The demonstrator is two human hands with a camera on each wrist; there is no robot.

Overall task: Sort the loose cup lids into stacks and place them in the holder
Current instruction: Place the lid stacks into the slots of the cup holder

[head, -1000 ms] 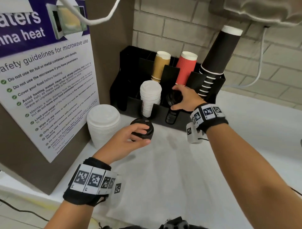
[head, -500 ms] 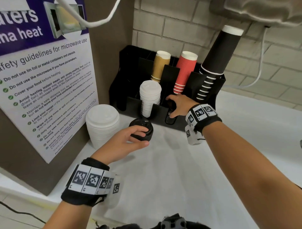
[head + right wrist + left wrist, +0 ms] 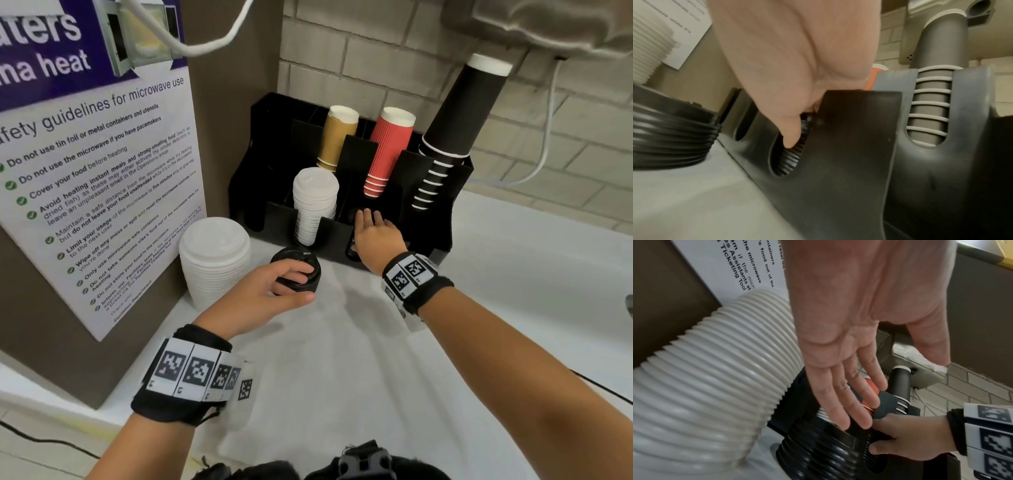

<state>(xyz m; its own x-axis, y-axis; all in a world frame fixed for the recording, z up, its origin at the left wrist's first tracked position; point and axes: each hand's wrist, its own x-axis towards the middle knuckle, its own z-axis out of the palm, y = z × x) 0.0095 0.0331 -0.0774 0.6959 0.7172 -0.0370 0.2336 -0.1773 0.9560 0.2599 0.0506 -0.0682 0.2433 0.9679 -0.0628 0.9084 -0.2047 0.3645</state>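
Our right hand (image 3: 375,236) reaches over the front wall of the black plastic cup-and-lid holder (image 3: 442,219), fingers fairly straight on top of a stack of black ribbed plastic lids (image 3: 792,155) seated in the middle front slot; the right wrist view shows a fingertip pressing on those lids through the slot's cut-out, so the hand is pushing, not gripping. Our left hand (image 3: 265,296) sits nearer and to the left, fingers laid loosely over a short stack of black lids (image 3: 301,270) standing on the white counter (image 3: 342,377); whether it grips them we cannot tell. Left of that, a tall stack of large white lids (image 3: 214,263) waits on the counter, and a narrower stack of white lids (image 3: 313,205) already fills the slot left of our right hand.

We judge this the seating step. Next, the right hand should clear out so the left can carry its black stack in on top.
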